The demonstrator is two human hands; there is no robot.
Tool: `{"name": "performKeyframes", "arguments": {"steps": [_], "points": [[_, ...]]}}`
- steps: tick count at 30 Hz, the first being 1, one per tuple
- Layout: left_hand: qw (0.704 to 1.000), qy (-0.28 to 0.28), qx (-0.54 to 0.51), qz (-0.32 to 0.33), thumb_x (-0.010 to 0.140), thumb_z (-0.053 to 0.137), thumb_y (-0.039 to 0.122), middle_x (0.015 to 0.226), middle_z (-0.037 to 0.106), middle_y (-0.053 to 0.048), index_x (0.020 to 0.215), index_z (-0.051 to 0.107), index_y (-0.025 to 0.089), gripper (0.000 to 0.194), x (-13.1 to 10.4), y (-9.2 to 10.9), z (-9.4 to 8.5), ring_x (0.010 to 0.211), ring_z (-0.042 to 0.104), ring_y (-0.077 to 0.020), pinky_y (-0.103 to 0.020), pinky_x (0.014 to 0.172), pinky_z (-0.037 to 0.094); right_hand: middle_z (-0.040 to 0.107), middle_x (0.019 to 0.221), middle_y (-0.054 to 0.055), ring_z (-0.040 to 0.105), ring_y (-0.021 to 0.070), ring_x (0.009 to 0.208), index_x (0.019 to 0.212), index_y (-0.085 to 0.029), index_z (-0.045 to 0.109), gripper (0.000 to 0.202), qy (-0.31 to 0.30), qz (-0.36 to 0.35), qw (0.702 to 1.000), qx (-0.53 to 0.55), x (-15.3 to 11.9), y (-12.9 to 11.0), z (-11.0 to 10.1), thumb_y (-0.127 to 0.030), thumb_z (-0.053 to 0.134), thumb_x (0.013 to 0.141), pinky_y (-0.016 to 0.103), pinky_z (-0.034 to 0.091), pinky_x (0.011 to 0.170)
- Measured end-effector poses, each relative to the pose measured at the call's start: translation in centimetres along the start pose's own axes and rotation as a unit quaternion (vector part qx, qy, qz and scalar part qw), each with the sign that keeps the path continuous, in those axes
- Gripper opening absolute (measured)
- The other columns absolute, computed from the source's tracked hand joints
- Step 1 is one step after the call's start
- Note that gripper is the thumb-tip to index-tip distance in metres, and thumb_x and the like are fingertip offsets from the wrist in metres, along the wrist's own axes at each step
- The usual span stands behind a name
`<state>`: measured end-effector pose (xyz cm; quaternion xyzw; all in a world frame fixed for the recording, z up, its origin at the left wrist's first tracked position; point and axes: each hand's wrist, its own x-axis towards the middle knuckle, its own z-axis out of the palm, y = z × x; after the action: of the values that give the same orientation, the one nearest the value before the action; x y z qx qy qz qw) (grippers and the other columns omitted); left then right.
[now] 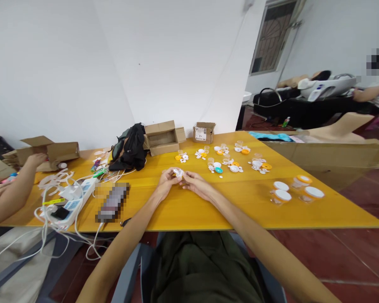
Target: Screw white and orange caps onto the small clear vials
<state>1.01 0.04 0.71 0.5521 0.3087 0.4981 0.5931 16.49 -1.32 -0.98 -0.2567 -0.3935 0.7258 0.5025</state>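
Both hands meet above the near middle of the table (240, 206). My left hand (166, 181) is closed around a small white plastic part (178, 172), which shows between the fingertips. Fingers of my right hand (194, 183) pinch the same part from the other side. Its exact shape is too small to make out. Beyond the hands lie several groups of loose pieces: white discs (234, 168), orange rings (266, 166), clear cups (210, 161) and a teal lid (219, 170). To the right stand several clear containers with orange rims and white lids (283, 195).
On the left are a power strip (78, 202) with tangled white cables, a phone (113, 203) and a black bag (131, 147). Cardboard boxes (164, 139) stand along the wall. At far left, another person's arm (15, 191) reaches toward an open carton (61, 152).
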Motion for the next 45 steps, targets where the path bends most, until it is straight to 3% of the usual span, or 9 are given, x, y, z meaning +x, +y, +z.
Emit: {"name": "performKeyframes", "arguments": {"steps": [5, 12, 18, 24, 29, 38, 45], "points": [[1.0, -0.009, -0.005, -0.01, 0.053, 0.089, 0.028, 0.09, 0.069, -0.002, 0.082, 0.07, 0.019, 0.037, 0.0, 0.0, 0.1, 0.089, 0.061, -0.017, -0.027, 0.081, 0.047, 0.069, 0.075, 0.002, 0.062, 0.0122, 0.069, 0.084, -0.02, 0.07, 0.028, -0.009, 0.0, 1.0, -0.012, 0.1, 0.1, -0.3, -0.042, 0.082, 0.072, 0.023, 0.05, 0.065], [0.999, -0.021, -0.001, -0.028, 0.053, 0.089, 0.028, 0.092, 0.071, -0.003, 0.088, 0.073, 0.019, 0.04, 0.0, 0.0, 0.0, 0.085, 0.061, -0.0173, -0.027, 0.075, 0.047, 0.069, 0.065, 0.004, 0.061, 0.0117, 0.06, 0.073, -0.016, 0.069, 0.041, -0.013, 0.018, 0.999, -0.041, 0.1, 0.2, -0.3, -0.057, 0.072, 0.076, 0.023, 0.048, 0.061], [1.0, -0.009, -0.005, -0.012, 0.052, 0.089, 0.027, 0.091, 0.071, -0.003, 0.083, 0.072, 0.02, 0.036, 0.1, 0.1, 0.1, 0.091, 0.063, -0.0191, -0.029, 0.084, 0.048, 0.069, 0.068, 0.004, 0.061, 0.0124, 0.061, 0.076, -0.018, 0.069, 0.036, -0.009, 0.017, 0.999, -0.03, 0.2, 0.1, -0.1, -0.054, 0.072, 0.078, 0.024, 0.049, 0.06], [1.0, 0.006, -0.02, -0.002, 0.053, 0.09, 0.03, 0.091, 0.07, -0.002, 0.083, 0.071, 0.02, 0.037, 0.1, 0.2, 0.2, 0.094, 0.062, -0.0186, -0.029, 0.087, 0.047, 0.066, 0.075, -0.002, 0.062, 0.0103, 0.068, 0.079, -0.022, 0.068, 0.032, -0.009, -0.011, 1.0, -0.015, 0.1, 0.1, -0.2, -0.04, 0.088, 0.062, 0.02, 0.049, 0.061], [1.0, -0.01, -0.013, -0.014, 0.054, 0.09, 0.03, 0.09, 0.07, -0.003, 0.083, 0.072, 0.019, 0.036, 0.0, 0.2, 0.1, 0.096, 0.062, -0.0201, -0.03, 0.088, 0.047, 0.07, 0.08, 0.002, 0.062, 0.0112, 0.07, 0.087, -0.02, 0.071, 0.029, -0.014, -0.01, 1.0, -0.025, 0.1, 0.3, -0.5, -0.041, 0.083, 0.07, 0.022, 0.049, 0.063], [0.999, -0.03, -0.007, -0.034, 0.056, 0.089, 0.032, 0.101, 0.072, -0.005, 0.09, 0.073, 0.021, 0.039, 0.4, -0.8, -0.8, 0.093, 0.064, -0.0207, -0.028, 0.077, 0.049, 0.07, 0.069, 0.005, 0.063, 0.0138, 0.067, 0.076, -0.018, 0.07, 0.037, -0.012, 0.013, 0.999, -0.034, 0.3, 0.5, -0.6, -0.055, 0.073, 0.077, 0.024, 0.049, 0.063], [0.994, 0.035, 0.098, 0.023, 0.057, 0.086, 0.026, 0.091, 0.073, -0.003, 0.084, 0.074, 0.021, 0.03, 0.5, -0.6, -0.4, 0.092, 0.062, -0.0206, -0.03, 0.084, 0.044, 0.069, 0.071, 0.005, 0.062, 0.0136, 0.066, 0.076, -0.019, 0.069, 0.036, 0.04, -0.025, 0.998, -0.031, 1.0, 0.5, -1.4, -0.055, 0.073, 0.076, 0.024, 0.051, 0.059]]}}
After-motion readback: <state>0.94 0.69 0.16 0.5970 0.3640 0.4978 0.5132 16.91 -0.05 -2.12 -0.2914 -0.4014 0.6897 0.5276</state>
